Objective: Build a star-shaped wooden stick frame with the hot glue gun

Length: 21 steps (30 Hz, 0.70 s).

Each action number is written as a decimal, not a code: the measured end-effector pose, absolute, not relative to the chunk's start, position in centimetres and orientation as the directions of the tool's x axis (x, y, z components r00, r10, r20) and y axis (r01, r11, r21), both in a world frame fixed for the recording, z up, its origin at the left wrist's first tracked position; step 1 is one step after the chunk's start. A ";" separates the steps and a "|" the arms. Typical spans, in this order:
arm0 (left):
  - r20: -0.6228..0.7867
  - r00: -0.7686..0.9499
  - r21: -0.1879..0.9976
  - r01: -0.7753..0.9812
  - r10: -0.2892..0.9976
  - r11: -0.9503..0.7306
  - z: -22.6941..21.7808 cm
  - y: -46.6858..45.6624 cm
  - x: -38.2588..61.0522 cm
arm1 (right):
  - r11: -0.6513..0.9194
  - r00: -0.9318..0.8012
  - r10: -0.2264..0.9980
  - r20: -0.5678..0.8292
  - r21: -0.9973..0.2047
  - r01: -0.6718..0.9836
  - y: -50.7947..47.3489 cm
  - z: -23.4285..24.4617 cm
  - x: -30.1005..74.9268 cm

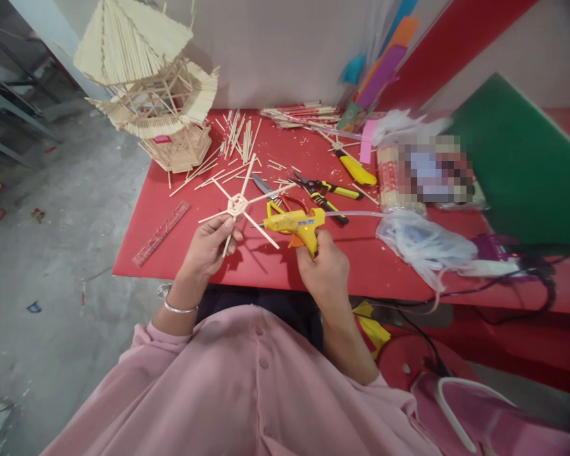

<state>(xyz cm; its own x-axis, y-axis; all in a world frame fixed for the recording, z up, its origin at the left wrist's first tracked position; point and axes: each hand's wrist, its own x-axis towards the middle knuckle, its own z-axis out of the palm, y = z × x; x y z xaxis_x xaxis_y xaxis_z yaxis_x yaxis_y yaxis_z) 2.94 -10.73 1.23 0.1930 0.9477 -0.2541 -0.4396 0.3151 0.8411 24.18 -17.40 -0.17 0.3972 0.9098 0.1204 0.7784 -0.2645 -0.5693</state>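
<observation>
Between the thumb and fingers of my left hand (215,244) is a star-shaped frame of wooden sticks (237,204), its spokes spreading from a small ring at the centre. My right hand (323,263) is wrapped round the handle of a yellow glue gun (297,223). The gun's nozzle points left, close to the frame's lower spokes; whether it touches them I cannot tell. A clear glue stick (356,214) juts from the gun's back. Behind the gun lie pliers with red and yellow handles (285,204), partly hidden, and black-and-yellow cutters (325,193).
A model pagoda of sticks (175,149) stands at the back left of the red table (209,269). Loose sticks (240,136), a clear ruler (161,233), a yellow-handled knife (356,170) and plastic bags (422,244) lie around. Black cables (546,282) hang at the right edge.
</observation>
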 end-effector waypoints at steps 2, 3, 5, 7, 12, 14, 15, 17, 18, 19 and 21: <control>-0.256 0.144 0.839 -0.457 0.956 0.294 1.2 -10.2 2.7 | -0.232 0.355 0.930 0.097 -0.596 0.769 -18.0 0.2 24.2; -0.254 0.116 0.839 -0.468 0.960 0.279 1.2 -9.9 2.5 | -0.210 0.331 0.940 0.083 -0.624 0.753 -18.5 0.5 24.3; -0.258 0.049 0.834 -0.492 0.965 0.248 1.3 -9.3 2.2 | -0.183 0.310 0.949 0.059 -0.698 0.692 -19.6 0.9 24.6; -0.280 -0.023 0.815 -0.534 0.960 0.225 1.4 -8.8 1.8 | -0.186 0.361 0.931 0.060 -0.772 0.607 -20.6 1.1 25.2; -0.383 0.095 0.644 -0.685 0.919 0.340 2.3 -9.0 1.4 | -0.203 0.573 0.781 0.249 -0.767 0.609 -20.3 0.2 26.4; -0.398 0.229 0.557 -0.709 0.888 0.432 2.7 -9.6 1.5 | -0.243 0.560 0.781 0.277 -0.691 0.681 -19.1 -0.1 26.2; -0.402 0.280 0.522 -0.712 0.872 0.470 2.8 -10.0 1.6 | -0.258 0.544 0.793 0.273 -0.660 0.706 -18.4 -0.1 25.9; -0.416 0.347 0.472 -0.708 0.841 0.526 2.9 -10.6 1.8 | -0.260 0.514 0.816 0.263 -0.627 0.734 -17.1 -0.1 25.1; -0.428 0.367 0.452 -0.705 0.826 0.547 2.9 -10.9 1.9 | -0.251 0.501 0.825 0.263 -0.623 0.741 -16.6 0.0 24.7; -0.439 0.384 0.432 -0.703 0.812 0.566 2.9 -11.2 2.0 | -0.236 0.485 0.833 0.267 -0.620 0.748 -16.1 0.0 24.2; -0.455 0.405 0.396 -0.706 0.793 0.587 2.8 -11.5 2.0 | -0.196 0.448 0.847 0.287 -0.615 0.764 -15.6 0.2 23.4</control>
<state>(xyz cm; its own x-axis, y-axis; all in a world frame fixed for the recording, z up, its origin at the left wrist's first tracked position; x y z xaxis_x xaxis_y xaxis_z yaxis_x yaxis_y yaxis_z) 2.05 -11.53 2.78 0.4053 0.7932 -0.4545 -0.7061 0.5874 0.3955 23.37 -15.60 0.18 0.4479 0.8470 0.2865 0.7640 -0.1960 -0.6148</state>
